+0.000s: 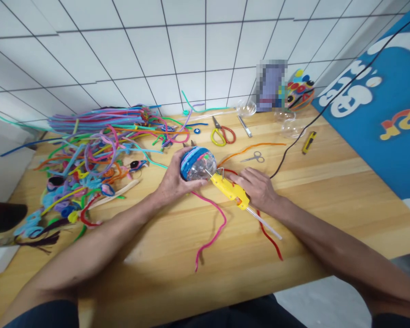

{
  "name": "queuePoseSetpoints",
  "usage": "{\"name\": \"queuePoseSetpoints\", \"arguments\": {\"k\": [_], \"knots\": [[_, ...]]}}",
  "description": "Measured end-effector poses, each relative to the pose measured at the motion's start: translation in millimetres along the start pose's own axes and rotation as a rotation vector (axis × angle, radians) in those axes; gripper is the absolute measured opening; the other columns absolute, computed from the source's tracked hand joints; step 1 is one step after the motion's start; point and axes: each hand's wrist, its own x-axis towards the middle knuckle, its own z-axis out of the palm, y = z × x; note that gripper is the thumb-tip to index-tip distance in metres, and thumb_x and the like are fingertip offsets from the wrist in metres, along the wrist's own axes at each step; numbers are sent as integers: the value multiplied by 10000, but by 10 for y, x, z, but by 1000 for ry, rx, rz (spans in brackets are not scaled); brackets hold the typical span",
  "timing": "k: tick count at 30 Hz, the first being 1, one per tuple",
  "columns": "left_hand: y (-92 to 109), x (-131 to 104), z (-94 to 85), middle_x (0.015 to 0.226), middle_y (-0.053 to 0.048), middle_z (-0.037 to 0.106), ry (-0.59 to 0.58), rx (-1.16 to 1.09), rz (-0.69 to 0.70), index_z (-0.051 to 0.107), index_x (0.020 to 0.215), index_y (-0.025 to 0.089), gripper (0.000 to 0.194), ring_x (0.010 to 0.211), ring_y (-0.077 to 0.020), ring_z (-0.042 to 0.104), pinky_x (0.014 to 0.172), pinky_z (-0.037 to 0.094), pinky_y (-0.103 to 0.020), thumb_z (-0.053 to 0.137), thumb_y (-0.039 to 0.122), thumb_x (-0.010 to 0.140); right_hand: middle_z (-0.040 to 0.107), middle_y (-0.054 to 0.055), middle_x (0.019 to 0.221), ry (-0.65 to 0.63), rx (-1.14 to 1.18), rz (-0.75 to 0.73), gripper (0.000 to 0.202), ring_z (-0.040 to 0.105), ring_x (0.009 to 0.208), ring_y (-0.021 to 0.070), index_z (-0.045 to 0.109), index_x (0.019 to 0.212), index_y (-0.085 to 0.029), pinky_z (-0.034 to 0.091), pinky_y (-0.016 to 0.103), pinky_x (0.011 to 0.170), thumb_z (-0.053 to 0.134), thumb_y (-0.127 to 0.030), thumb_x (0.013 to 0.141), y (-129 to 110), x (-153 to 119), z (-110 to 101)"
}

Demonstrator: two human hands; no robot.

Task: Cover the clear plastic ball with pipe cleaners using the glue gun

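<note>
at the centre of the frame the left hand [173, 178] cups a clear ball [198, 163] partly wrapped in blue and pink pipe cleaners, fingers curled round its left side. the right hand [258, 187] is closed around a yellow glue gun [229, 190], whose nozzle touches the ball's lower right. a pink pipe cleaner [210, 230] trails from under the ball toward the lower middle of the wooden surface [328, 205]. a heap of pipe cleaners [95, 155] lies at the left; scissors [222, 133] lie above centre.

Wooden table [328, 196] bears pipe cleaners [95, 150]; scissors [222, 133]; utility knife [309, 142].
</note>
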Motion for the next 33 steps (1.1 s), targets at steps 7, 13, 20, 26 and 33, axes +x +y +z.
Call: {"name": "queuePoseSetpoints", "arguments": {"k": [7, 13, 20, 26, 33], "knots": [[-66, 30, -46, 1550, -166, 598, -46, -85, -8, 444, 1573, 297, 1013, 1398, -345, 678, 1198, 584, -531, 963, 643, 775, 650, 68, 852, -37, 2, 27, 409, 552, 794, 237, 743, 1296, -179, 430, 387, 730, 512, -472, 1130, 42, 16, 9], [-69, 35, -68, 1560, -165, 593, -53, -101, -40, 463, 1573, 297, 1028, 1392, -349, 677, 1203, 578, -525, 981, 634, 751, 659, 68, 864, -1, 18, 42, 370, 567, 806, 236, 733, 1343, -183, 442, 379, 736, 516, -392, 1127, 81, 24, -3], [-41, 58, -78, 1566, -167, 595, -79, -124, -28, 465, 1568, 288, 1011, 1402, -334, 675, 1208, 576, -508, 985, 607, 762, 658, 58, 843, -2, -36, -16, 337, 558, 774, 222, 731, 1316, -170, 451, 365, 731, 522, -362, 1135, 56, 67, 16], [-10, 82, -95, 1564, -164, 608, -106, -155, -48, 473, 1560, 291, 1001, 1414, -347, 674, 1214, 576, -514, 992, 593, 759, 660, 61, 851, -33, 15, 33, 353, 568, 783, 228, 740, 1340, -193, 454, 373, 731, 525, -373, 1125, 89, 61, 22], [-17, 94, -92, 1542, -154, 622, -102, -175, -44, 476, 1557, 295, 1000, 1381, -335, 694, 1182, 599, -498, 988, 609, 758, 692, 58, 863, -5, 4, 11, 334, 606, 830, 227, 748, 1364, -237, 459, 373, 749, 535, -270, 1109, 116, 43, 40]]}}
